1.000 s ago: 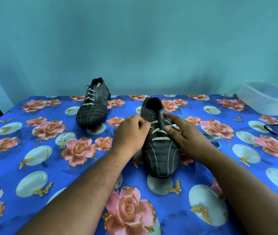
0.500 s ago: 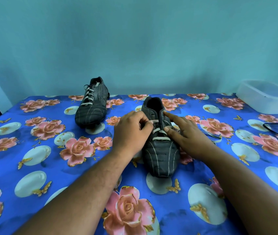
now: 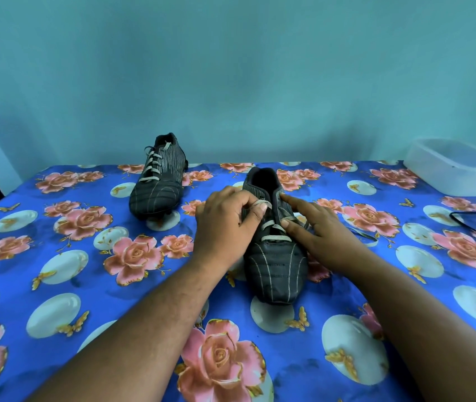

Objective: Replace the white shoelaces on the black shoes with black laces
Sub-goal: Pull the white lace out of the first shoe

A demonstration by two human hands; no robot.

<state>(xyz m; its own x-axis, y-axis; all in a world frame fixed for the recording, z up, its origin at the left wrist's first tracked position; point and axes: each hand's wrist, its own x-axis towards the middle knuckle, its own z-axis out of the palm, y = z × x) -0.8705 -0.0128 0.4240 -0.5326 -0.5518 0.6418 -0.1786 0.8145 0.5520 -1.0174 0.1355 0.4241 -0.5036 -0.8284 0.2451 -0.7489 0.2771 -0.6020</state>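
A black striped shoe [image 3: 274, 265] stands in the middle of the table, toe toward me, with a white lace [image 3: 273, 237] crossing its lower eyelets. My left hand [image 3: 225, 224] pinches a loop of that white lace near the top eyelets. My right hand [image 3: 315, 230] rests on the shoe's right side with straight fingers, the index finger on the collar. A second black shoe [image 3: 158, 184], fully laced in white, stands at the back left. A black lace [image 3: 474, 224] lies at the right edge.
A translucent plastic container [image 3: 457, 172] sits at the back right corner. The table wears a blue cloth with pink roses [image 3: 86, 256]. A teal wall rises behind the table, and a dark gap shows at the far left.
My left hand has drawn the white lace loop a little further out of the upper eyelets. My right hand has stayed pressed on the shoe's side.
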